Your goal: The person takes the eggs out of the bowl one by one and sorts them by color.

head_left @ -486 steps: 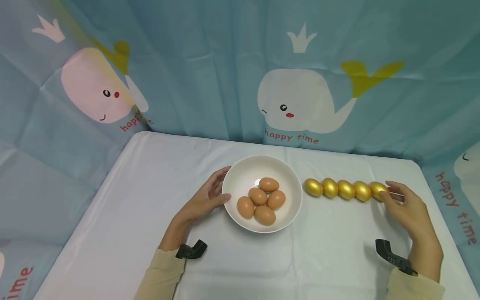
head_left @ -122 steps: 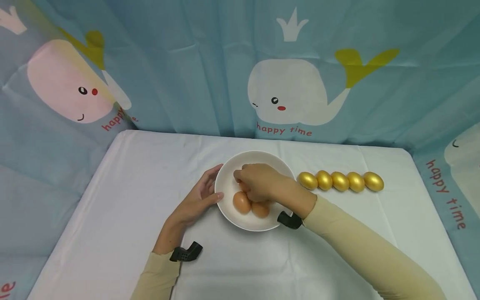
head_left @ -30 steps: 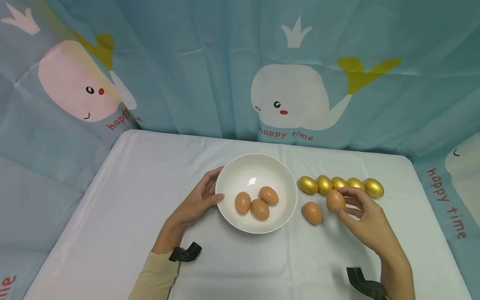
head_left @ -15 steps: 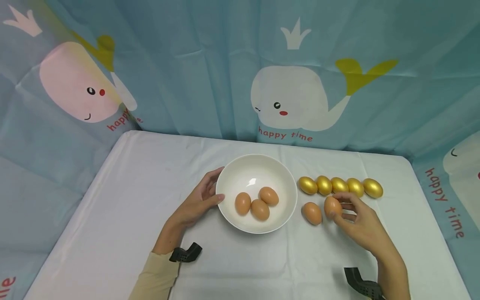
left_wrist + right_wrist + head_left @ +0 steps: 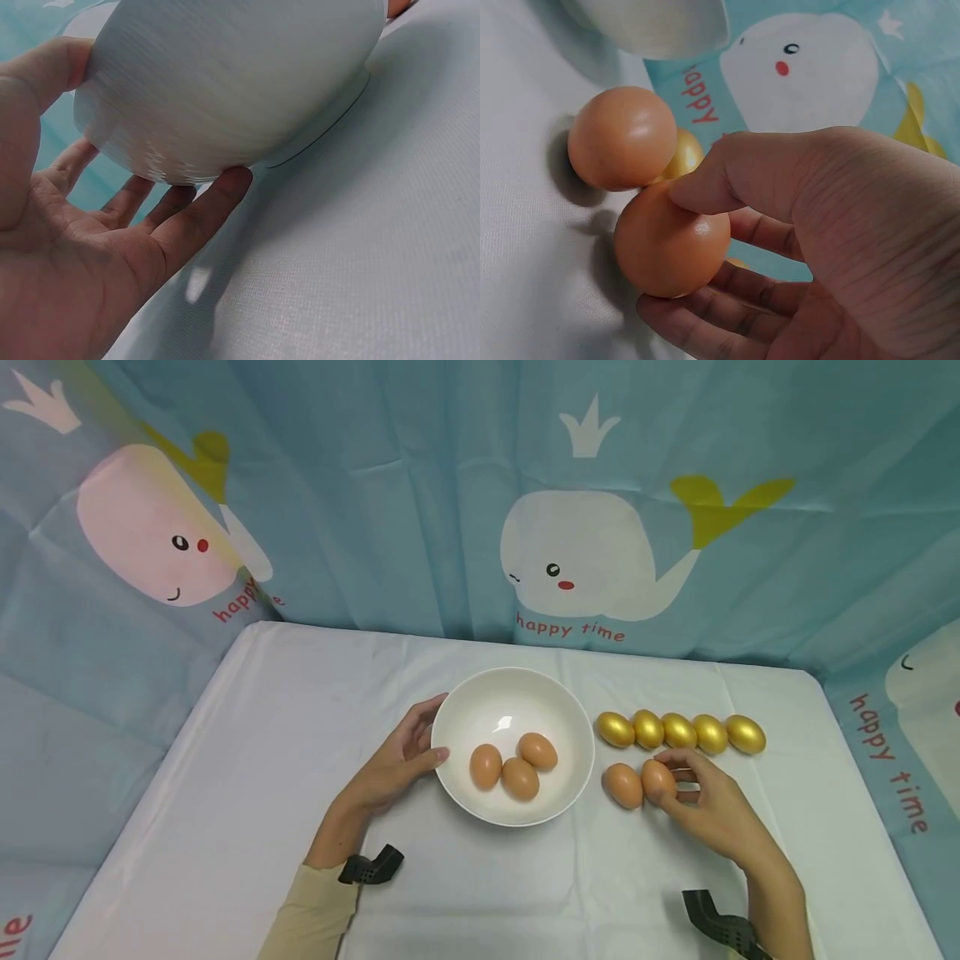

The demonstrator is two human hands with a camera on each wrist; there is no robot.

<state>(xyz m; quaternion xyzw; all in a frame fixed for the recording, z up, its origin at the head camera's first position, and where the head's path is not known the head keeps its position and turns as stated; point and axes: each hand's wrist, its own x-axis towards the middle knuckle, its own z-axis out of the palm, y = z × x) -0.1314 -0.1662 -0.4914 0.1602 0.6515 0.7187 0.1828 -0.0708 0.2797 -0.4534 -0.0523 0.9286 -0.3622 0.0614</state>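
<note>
Thumb and fingers of the right hand (image 5: pixel 712 802) are closed round one brown egg, the held egg (image 5: pixel 658 778), with the thumb over its upper side and the fingertips behind and beneath. It is low over the white cloth (image 5: pixel 480 893), just to the right of the loose egg (image 5: pixel 623 786); the two seem to touch, though I cannot tell whether the cloth bears the held egg's weight. The left hand (image 5: pixel 397 760) grips the bowl (image 5: pixel 487 706) at its left side, thumb at the rim and fingers against the outer wall. Three brown eggs (image 5: pixel 520 779) lie inside, grouped low in the bowl, and a row of five gold eggs (image 5: pixel 678 731) lies behind the brown pair, near the right hand's fingers. The likeliest trouble, I judge, is rolling: if the held egg is pressed sideways against its neighbour, the loose egg, which nothing holds, could turn away towards the bowl. Letting go while the held egg is off the cloth could make it drop or knock and, if the shells are real, crack. Spreading the fingers wide could nudge the gold row out of line, while a tug by the left hand could tilt the bowl and set its eggs knocking together.
</note>
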